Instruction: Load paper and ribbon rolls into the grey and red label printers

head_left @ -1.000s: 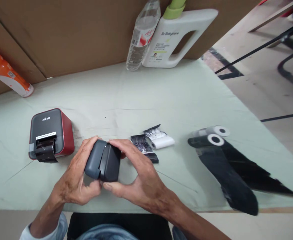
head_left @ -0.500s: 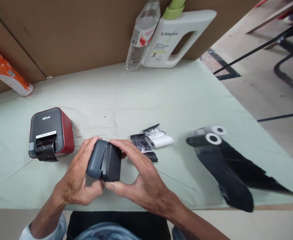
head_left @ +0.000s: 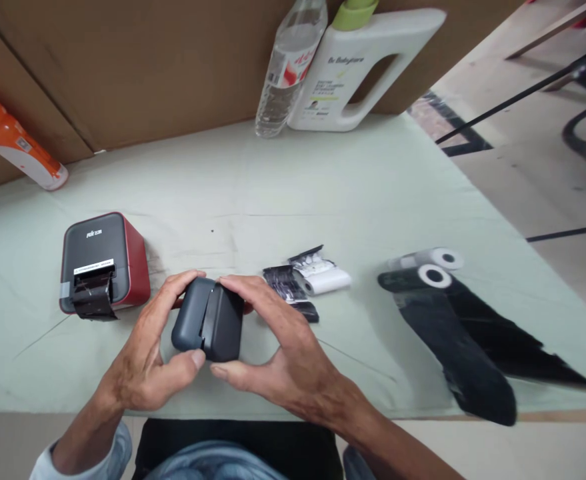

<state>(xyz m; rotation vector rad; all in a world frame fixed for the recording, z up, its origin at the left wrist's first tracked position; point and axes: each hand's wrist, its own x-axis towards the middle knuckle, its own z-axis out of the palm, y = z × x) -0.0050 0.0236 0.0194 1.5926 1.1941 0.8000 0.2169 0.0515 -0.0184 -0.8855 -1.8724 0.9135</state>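
I see the left hand curled in a grip, facing the curled right hand, thumb tips close together.

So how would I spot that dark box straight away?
Near the front of the pale green table, find the person's left hand and right hand. The dark box is gripped between them. Unlike the red-sided printer to its left, it shows no red, and a slanted gap separates its two halves.

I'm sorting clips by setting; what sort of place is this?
Possibly a makeshift workstation: a cloth-covered table, a brown panel behind it, and a red-and-black, printer-like machine.
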